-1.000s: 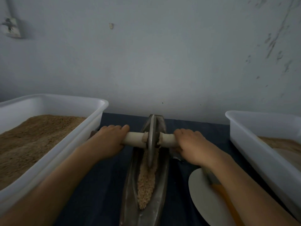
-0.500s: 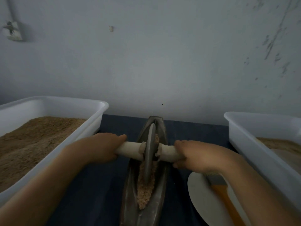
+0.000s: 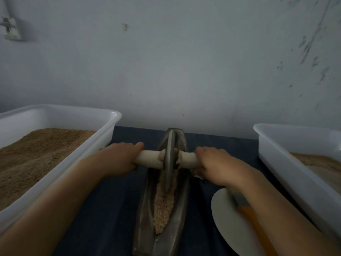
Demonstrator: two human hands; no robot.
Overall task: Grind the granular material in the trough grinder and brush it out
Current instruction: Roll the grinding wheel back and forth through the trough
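A dark metal boat-shaped trough grinder [image 3: 145, 215] lies lengthwise on the dark blue table in front of me. A line of pale tan granules [image 3: 163, 206] fills its groove. The metal grinding wheel [image 3: 169, 159] stands upright in the groove, in the far half of the trough. A pale wooden axle [image 3: 149, 159] runs through the wheel. My left hand [image 3: 120, 159] is closed around the axle's left end, and my right hand [image 3: 215, 165] around its right end. A brush with an orange handle [image 3: 249, 217] lies on a white plate [image 3: 227, 218], partly under my right forearm.
A white plastic tub [image 3: 103, 137] holding brown ground material stands at the left. Another white tub [image 3: 276, 150] with tan material stands at the right. A pale wall rises just behind the table's far edge.
The wheel rolled toward me half a second ago, then back away along the trough toward the far end. Both hands kept their hold on the axle throughout.
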